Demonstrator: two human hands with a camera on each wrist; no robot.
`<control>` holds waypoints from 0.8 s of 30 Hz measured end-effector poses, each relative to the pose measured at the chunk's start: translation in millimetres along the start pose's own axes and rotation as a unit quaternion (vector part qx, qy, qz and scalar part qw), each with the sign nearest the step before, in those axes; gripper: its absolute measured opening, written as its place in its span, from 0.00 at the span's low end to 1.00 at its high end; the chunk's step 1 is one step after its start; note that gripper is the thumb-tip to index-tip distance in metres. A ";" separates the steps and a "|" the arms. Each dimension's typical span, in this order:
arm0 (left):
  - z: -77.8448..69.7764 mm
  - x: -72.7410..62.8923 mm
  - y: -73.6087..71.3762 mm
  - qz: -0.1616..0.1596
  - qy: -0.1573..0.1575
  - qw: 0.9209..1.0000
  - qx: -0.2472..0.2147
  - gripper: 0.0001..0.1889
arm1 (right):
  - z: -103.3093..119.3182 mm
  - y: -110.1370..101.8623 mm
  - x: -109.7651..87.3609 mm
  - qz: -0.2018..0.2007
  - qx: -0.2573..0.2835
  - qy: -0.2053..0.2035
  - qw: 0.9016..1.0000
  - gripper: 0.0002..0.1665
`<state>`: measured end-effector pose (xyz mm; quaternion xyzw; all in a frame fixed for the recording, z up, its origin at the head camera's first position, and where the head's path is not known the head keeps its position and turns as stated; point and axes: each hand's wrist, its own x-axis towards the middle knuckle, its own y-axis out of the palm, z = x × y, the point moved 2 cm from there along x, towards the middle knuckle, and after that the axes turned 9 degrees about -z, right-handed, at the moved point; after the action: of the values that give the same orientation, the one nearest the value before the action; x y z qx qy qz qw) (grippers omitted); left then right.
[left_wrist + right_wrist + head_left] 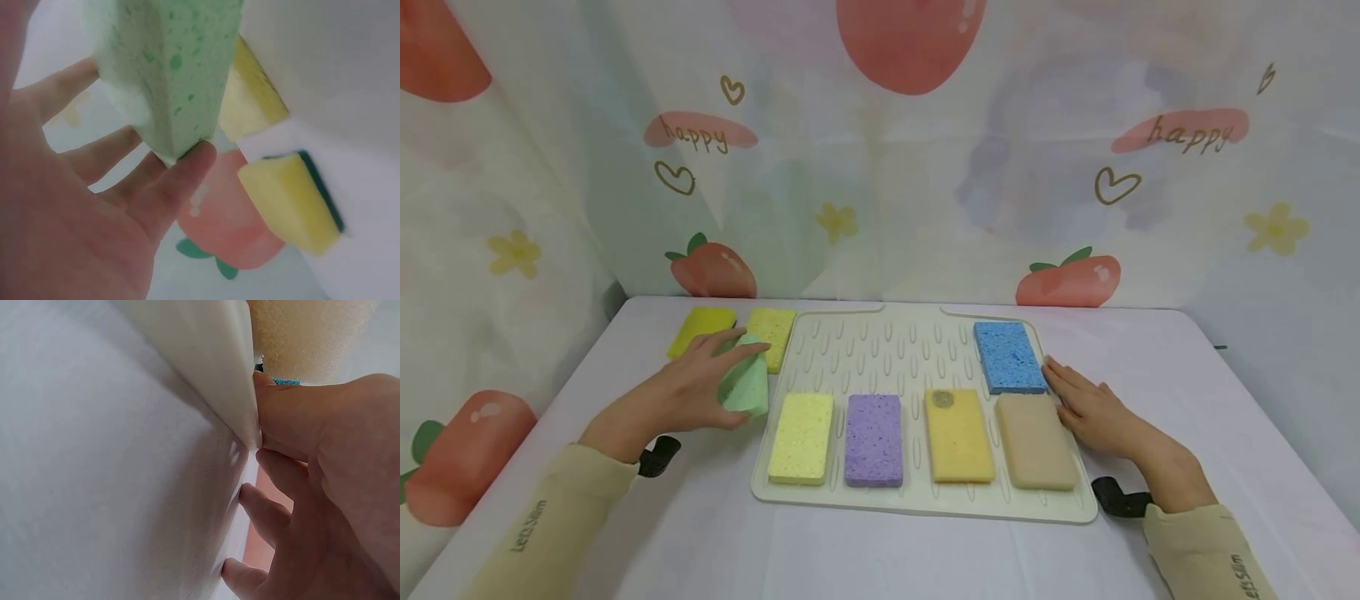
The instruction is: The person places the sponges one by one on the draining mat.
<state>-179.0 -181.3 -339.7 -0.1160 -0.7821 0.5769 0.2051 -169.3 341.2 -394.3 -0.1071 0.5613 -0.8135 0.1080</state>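
Observation:
My left hand [696,387] grips a pale green sponge [747,382] between thumb and fingers, tilted above the table left of the mat. In the left wrist view the speckled green sponge [169,69] fills the top, with the fingers along its edges. My right hand [1097,417] rests at the right edge of the off-white ribbed mat [880,500], fingers extended, next to a blue sponge [1009,358] and a beige sponge [1036,442]. In the right wrist view its thumb lies by the mat's rim [206,362] and its fingertips touch the cloth.
Along the mat's front lie a pale yellow sponge [801,439], a purple sponge [873,440] and an orange-yellow sponge [958,436] with a dark round mark. Behind my left hand are a bright yellow sponge [700,327] and a yellow speckled sponge [772,333]. A patterned curtain [880,192] stands behind the table.

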 end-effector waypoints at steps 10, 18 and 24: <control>-16.7 25.7 1.4 -0.011 0.027 1.000 -0.008 0.50 | -0.1 -0.1 -1.1 -0.007 -0.012 -0.004 1.000 0.35; -30.1 43.3 6.0 0.010 0.021 1.000 -0.008 0.51 | -0.6 0.7 0.0 -0.003 -0.007 -0.003 1.000 0.35; -43.0 58.0 10.2 0.034 0.021 0.999 -0.012 0.51 | 0.1 -0.5 -0.8 -0.004 -0.005 -0.005 1.000 0.35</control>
<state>-211.5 -117.2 -327.8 -0.1566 -0.7803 0.5715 0.2002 -168.6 341.5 -393.8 -0.1138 0.5644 -0.8106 0.1069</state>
